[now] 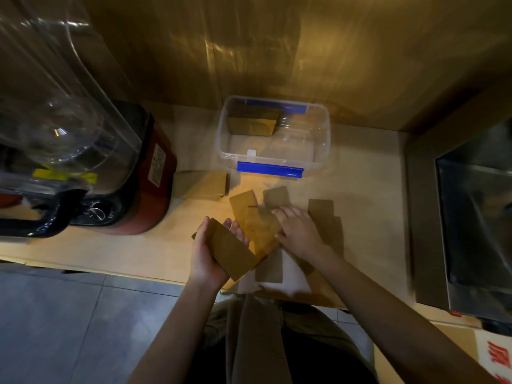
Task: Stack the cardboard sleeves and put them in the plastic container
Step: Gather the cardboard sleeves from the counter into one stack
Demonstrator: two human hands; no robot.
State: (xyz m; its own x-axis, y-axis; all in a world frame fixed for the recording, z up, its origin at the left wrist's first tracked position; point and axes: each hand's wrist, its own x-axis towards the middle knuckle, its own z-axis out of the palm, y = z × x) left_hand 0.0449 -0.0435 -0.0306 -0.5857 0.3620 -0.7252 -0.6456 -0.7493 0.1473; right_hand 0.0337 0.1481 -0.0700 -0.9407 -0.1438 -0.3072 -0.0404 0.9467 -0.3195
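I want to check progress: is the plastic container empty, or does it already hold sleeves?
Not empty. The plastic container holds one stack of sleeves in its far left corner; the rest of its floor is bare.

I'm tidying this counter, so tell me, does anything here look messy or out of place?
Yes. Loose cardboard sleeves lie scattered at mixed angles, overlapping, under the right hand; one sits near the counter's front edge. The left hand holds a neat stack. A stack is already in the container.
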